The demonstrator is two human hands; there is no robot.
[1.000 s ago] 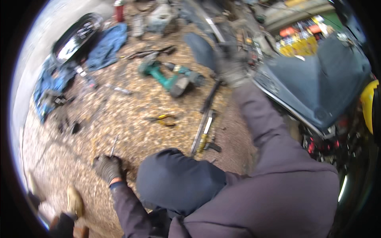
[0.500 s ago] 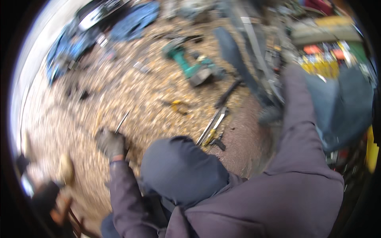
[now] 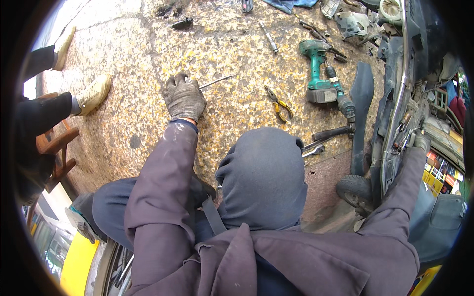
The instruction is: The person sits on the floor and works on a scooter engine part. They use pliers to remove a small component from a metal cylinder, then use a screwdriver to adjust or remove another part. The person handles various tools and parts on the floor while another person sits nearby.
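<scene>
My left hand (image 3: 185, 97), in a grey work glove, is closed around a screwdriver (image 3: 217, 81) low over the speckled floor. Its thin metal shaft points right, and the handle is mostly hidden by the fingers. To the right of that hand lie yellow-and-black pliers (image 3: 278, 104), apart from it. Far out at the right, my right hand (image 3: 422, 140), also gloved, reaches to a long dark vehicle part with a metal edge (image 3: 401, 93). It is small there and its fingers are not distinct.
A green cordless drill (image 3: 316, 71), a second power tool (image 3: 344, 101), a hammer (image 3: 331, 133) and a metal extension bar (image 3: 269, 37) lie on the floor. A small wheel (image 3: 354, 191) is near my right arm. Another person's shoe (image 3: 94, 93) and a wooden stool (image 3: 61, 140) are at left.
The view has swung and sharpened from blur. My left hand, still around the screwdriver, is farther forward, and the shaft points more to the right. My right arm still reaches out to the right.
</scene>
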